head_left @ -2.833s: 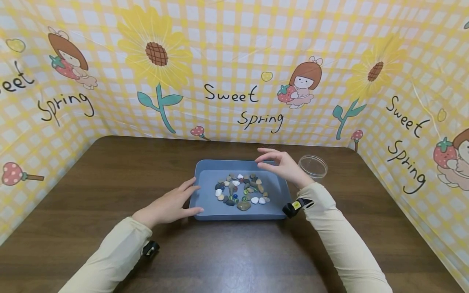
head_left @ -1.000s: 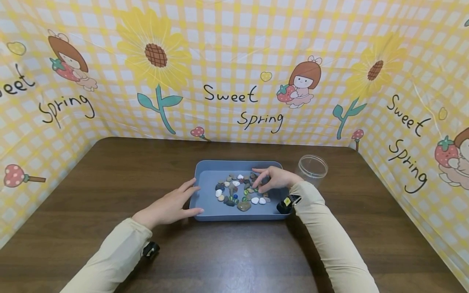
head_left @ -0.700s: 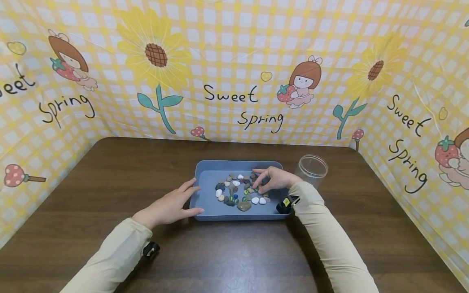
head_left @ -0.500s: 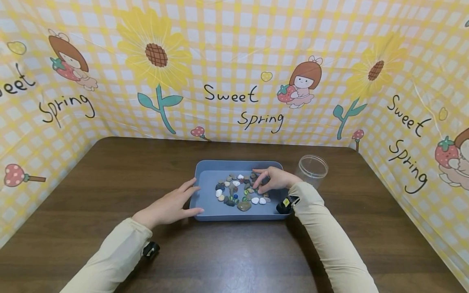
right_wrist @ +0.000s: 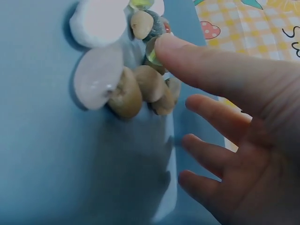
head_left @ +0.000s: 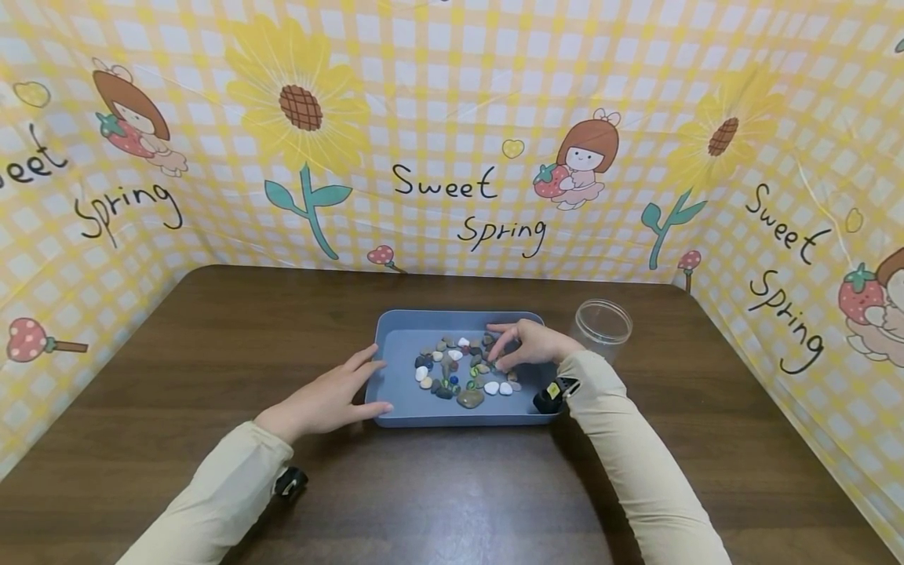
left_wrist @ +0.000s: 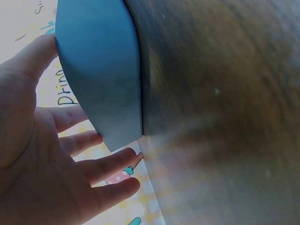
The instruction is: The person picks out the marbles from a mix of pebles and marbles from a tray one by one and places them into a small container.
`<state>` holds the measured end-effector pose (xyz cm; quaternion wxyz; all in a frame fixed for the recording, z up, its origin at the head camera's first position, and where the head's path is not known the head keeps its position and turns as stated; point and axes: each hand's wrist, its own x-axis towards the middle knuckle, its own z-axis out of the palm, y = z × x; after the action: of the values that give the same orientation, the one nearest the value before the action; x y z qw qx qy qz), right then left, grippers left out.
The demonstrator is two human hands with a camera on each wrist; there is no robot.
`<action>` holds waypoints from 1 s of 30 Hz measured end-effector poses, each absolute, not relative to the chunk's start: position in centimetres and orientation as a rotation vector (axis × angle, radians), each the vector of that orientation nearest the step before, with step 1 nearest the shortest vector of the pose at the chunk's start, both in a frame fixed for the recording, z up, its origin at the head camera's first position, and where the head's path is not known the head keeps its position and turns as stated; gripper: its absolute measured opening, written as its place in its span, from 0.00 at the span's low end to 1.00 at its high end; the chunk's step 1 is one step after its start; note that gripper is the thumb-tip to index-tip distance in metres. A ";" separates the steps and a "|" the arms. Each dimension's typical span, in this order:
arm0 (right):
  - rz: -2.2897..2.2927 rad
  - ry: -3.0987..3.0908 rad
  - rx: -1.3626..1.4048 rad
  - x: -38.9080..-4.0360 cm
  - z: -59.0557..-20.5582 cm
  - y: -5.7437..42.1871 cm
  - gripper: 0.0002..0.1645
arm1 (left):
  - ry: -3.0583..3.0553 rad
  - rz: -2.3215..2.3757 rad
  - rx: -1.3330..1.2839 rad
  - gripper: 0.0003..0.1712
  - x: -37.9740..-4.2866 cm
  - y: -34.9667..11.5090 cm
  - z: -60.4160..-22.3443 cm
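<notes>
A blue tray (head_left: 413, 406) holds many small pebbles and glass marbles laid in a curved outline. My left hand (head_left: 326, 396), fingers spread, rests against the tray's left edge; in the left wrist view the thumb and fingers touch its wall (left_wrist: 98, 70). My right hand (head_left: 533, 345) reaches down among the pebbles on the right side. Its thumb (right_wrist: 173, 49) presses on a clear marble with a yellow-green swirl (right_wrist: 151, 50), seemingly in a pinch; the index finger is hidden behind the thumb. Brown pebbles (right_wrist: 149, 83) and a whitish stone (right_wrist: 96, 77) lie close by.
A clear round jar (head_left: 603, 326) stands on the brown wooden table (head_left: 452, 486), just right of the tray and close to the right wrist. A yellow checked cloth (head_left: 438, 94) with printed flowers walls in the table's back and sides.
Since the oldest frame, my right hand has come down from above the tray's back right edge to the pebbles. Over the last second it stays nearly still. The left hand keeps its place.
</notes>
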<state>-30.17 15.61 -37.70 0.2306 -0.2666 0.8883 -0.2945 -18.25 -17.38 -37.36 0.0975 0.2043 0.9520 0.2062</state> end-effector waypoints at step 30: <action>-0.925 2.516 -0.916 -29.6 -35.4 16.3 0.13 | 2.817 0.615 0.600 0.43 -18.2 -17.4 -37.3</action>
<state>-29.59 16.35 -35.43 0.1540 -0.3194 0.8776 -0.3227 -18.19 -17.37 -37.31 0.0981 0.2028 0.9519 0.2079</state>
